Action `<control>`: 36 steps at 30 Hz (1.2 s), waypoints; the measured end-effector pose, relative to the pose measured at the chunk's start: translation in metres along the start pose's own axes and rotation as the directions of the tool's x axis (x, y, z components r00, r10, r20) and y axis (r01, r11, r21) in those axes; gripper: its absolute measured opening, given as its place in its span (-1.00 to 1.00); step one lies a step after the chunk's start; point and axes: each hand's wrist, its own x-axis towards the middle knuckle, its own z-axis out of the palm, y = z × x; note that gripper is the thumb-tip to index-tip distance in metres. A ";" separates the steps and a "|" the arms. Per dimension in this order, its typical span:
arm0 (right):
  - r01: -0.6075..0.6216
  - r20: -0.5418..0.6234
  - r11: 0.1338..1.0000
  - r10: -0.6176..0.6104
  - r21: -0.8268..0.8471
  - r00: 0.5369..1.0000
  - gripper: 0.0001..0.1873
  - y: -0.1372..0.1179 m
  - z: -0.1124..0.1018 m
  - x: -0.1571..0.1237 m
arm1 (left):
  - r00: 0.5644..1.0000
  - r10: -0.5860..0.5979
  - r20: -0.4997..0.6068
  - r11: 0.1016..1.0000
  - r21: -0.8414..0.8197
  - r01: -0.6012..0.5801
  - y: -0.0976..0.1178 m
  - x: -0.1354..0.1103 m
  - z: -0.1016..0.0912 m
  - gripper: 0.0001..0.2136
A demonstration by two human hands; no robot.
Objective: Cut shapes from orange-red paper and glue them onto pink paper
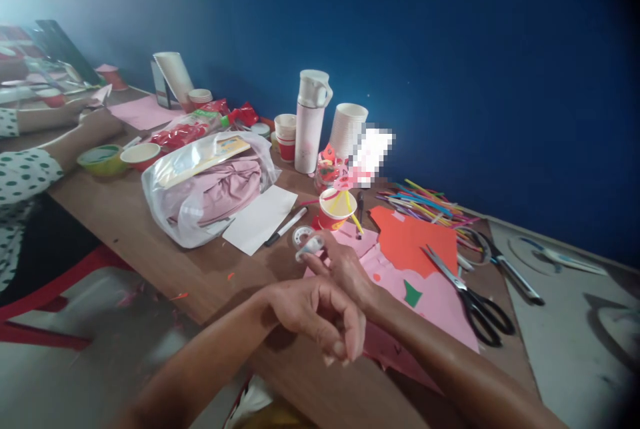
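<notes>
My right hand (347,272) reaches over the table with its fingers on a small clear tape dispenser (303,237). Nearer to me, my left hand (320,319) hangs in front of the right wrist, fingers curled and thumb against the fingertips. Whatever may be pinched there is too small to make out. Just beyond the tape stands a red and white paper cup (338,211), with yellow and pink strips sticking up from it. Pink paper (435,306) lies under and beside my right forearm. A black and white marker (287,226) lies left of the tape.
Black-handled scissors (473,302) rest on pink and orange paper (417,239). Pipe cleaners (425,202) are heaped at the wall. A tall flask (309,122), stacked cups (349,129), a white card (260,219) and a plastic bag (210,196) stand or lie leftward. Another person's hands (95,119) are at far left.
</notes>
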 end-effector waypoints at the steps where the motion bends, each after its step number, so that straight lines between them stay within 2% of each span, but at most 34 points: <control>1: -0.045 -0.013 0.999 0.045 0.011 0.999 -0.82 0.001 -0.007 -0.009 | 1.000 0.010 -0.008 1.000 0.013 -0.010 0.000 0.001 0.000 -0.60; 4: -0.142 -0.017 0.990 0.142 -0.009 0.990 -0.82 0.010 -0.025 -0.039 | 0.997 0.062 -0.048 0.998 0.033 -0.060 -0.002 0.006 -0.003 -0.63; 8: -0.239 -0.143 0.967 0.225 -0.085 0.964 -0.83 0.028 -0.040 -0.074 | 0.988 0.078 -0.132 0.996 0.059 -0.070 -0.012 0.016 -0.005 -0.73; 11: -0.278 -0.182 0.961 0.272 -0.007 0.945 -0.83 0.039 -0.044 -0.088 | 0.969 0.082 -0.235 0.995 0.082 -0.064 -0.019 0.027 -0.005 -0.81; 17: -0.259 -0.167 0.924 0.313 0.283 0.935 -0.74 0.050 -0.039 -0.099 | 0.928 0.098 -0.358 0.991 0.120 -0.058 -0.018 0.051 -0.004 -0.95; 21: -0.209 -0.181 0.907 0.290 0.366 0.940 -0.71 0.056 -0.039 -0.104 | 0.865 0.078 -0.495 0.987 0.163 0.005 -0.015 0.069 -0.009 -0.86; 23: -0.195 -0.192 0.910 0.278 0.366 0.941 -0.70 0.057 -0.042 -0.104 | 0.828 0.095 -0.552 0.987 0.161 -0.006 -0.016 0.078 -0.014 -0.82; 27: -0.246 -0.219 0.928 0.311 0.278 0.925 -0.70 0.056 -0.050 -0.101 | 0.767 0.112 -0.632 0.992 0.119 -0.047 -0.026 0.089 -0.022 -0.83; 32: -0.329 -0.253 0.944 0.326 0.031 0.911 -0.68 0.054 -0.055 -0.098 | 0.753 0.103 -0.650 0.995 0.078 -0.069 -0.033 0.084 -0.018 -0.83; 36: -0.280 -0.263 0.949 0.236 -0.146 0.936 -0.69 0.054 -0.052 -0.098 | 0.746 0.183 -0.640 0.975 0.218 -0.053 -0.033 0.081 -0.010 -0.76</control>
